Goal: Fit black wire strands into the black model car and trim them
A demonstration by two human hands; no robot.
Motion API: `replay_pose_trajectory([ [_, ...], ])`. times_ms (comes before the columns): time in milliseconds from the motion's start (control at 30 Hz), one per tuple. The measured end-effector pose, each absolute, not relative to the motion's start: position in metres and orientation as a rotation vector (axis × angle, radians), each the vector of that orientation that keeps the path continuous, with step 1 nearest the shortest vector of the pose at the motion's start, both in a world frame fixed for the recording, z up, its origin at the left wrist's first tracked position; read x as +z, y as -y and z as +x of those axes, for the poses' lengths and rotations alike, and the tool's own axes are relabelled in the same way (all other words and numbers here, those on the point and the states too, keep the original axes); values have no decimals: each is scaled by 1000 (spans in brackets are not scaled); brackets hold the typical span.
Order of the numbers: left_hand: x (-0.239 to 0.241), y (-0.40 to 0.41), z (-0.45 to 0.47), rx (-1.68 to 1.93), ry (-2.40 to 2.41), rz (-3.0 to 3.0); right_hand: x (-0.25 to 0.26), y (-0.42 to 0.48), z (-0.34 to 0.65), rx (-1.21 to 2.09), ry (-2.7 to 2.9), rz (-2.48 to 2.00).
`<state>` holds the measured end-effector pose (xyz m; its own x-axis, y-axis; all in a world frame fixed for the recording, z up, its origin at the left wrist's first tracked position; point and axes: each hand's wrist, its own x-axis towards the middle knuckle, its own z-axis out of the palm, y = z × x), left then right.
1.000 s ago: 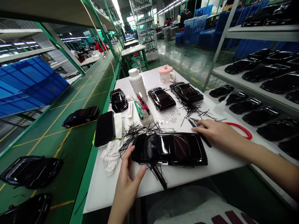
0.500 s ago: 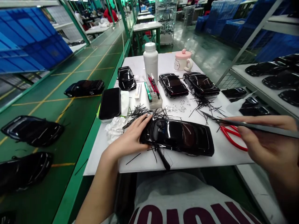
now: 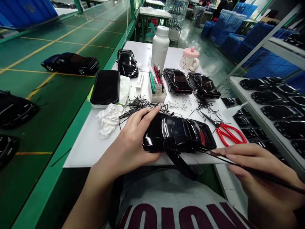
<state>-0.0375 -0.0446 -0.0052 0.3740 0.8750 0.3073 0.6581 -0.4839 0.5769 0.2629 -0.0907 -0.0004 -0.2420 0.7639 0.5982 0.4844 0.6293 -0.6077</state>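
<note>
A glossy black model car rests near the front edge of the white table. My left hand is wrapped around its left end, with the thumb on the near side and the fingers over the far side. A dark flap, which looks like an open door, juts from the car's near side. Between the thumb and fingers of my right hand are slim black tweezers, their tips at the car's near side toward its right end. Red-handled scissors lie just behind that hand.
Behind the car are black strips, small clear bits, a pen holder, a white bottle and a mug. More model cars stand there. Crumpled tissue and a phone lie left, beside a green conveyor.
My right hand has brought the tweezers left and down to the car's near side. The car has tilted within my left hand. The view has dipped, and cars on the conveyor have shifted left.
</note>
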Motion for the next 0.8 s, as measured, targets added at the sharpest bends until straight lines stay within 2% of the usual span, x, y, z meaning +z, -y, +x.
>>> replay_pose_trajectory([
  [367, 2, 47, -19, 1099, -1279, 2285, -4, 91, 267, -80, 2201, -1029],
  [600, 0, 50, -19, 1100, -1290, 2294, 3, 88, 264, -102, 2264, -1017],
  [800, -7, 51, -22, 1127, -1315, 2271, -9, 85, 269, 173, 2080, -1025],
])
